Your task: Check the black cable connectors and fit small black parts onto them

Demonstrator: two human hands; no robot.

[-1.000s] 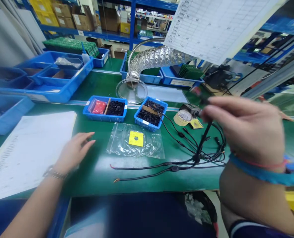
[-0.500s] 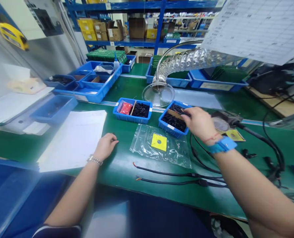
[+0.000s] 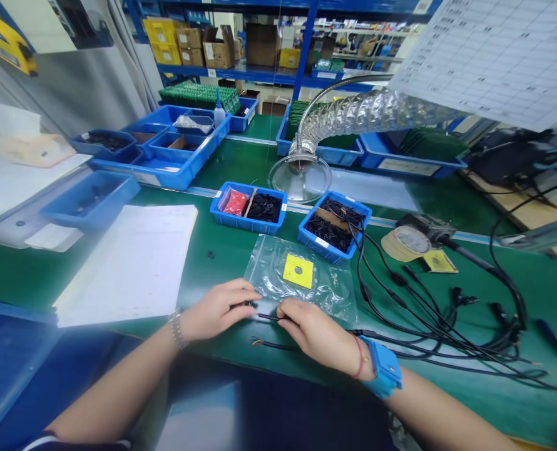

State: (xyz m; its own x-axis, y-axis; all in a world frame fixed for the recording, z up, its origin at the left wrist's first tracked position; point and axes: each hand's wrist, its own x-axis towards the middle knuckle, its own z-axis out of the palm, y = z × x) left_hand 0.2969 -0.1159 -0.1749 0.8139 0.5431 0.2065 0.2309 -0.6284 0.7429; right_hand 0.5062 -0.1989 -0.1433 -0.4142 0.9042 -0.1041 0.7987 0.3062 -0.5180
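Observation:
My right hand (image 3: pixel 313 329) pinches a thin black cable (image 3: pixel 268 317) near its end, above the front of the bench. Facing it from the left, my left hand (image 3: pixel 222 305) has thumb and fingers curled round something small and dark, too hidden to name, close to the cable's tip. Below them lies a second black cable (image 3: pixel 276 345) with bare coloured wire ends. A clear zip bag (image 3: pixel 332 294) with a yellow square card (image 3: pixel 298 270) on it lies just behind my hands. One small black part (image 3: pixel 210 254) sits on the green bench beyond my left hand.
Two blue bins stand behind the bag: one bin (image 3: pixel 248 224) with a red packet and black parts, another bin (image 3: pixel 323 247) with black pieces. Papers (image 3: pixel 128 263) lie left. Tangled cables (image 3: pixel 429 313) spread right. A fume hood (image 3: pixel 300 178) hangs above the bench.
My right hand has come from the right bin down to the cable end and grips it. My left hand has moved right and nearer, leaving the small black part on the bench.

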